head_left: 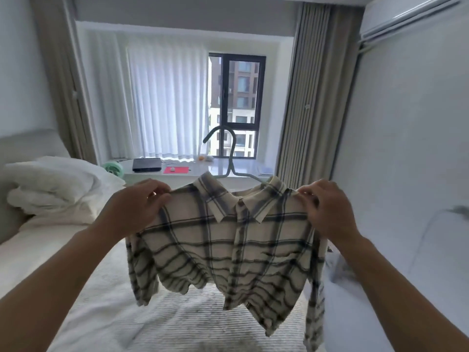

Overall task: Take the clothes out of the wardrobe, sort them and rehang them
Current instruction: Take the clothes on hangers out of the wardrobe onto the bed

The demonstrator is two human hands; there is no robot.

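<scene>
A cream shirt with dark plaid lines (228, 245) hangs in the air over the bed, stretched out between both hands. A pale green hanger (229, 158) sits inside its collar, with the hook pointing up in front of the window. My left hand (137, 207) pinches the shirt's left shoulder. At the shirt's right shoulder, my right hand (327, 212) pinches the fabric. The sleeves and hem dangle loose below. The wardrobe is out of view.
A bed (76, 288) with white bedding and a striped blanket lies below the shirt, with pillows (58, 189) at the left. Behind it a window ledge (223, 171) carries a dark box, a red mat and small items. White cloth lies at the right (418, 250).
</scene>
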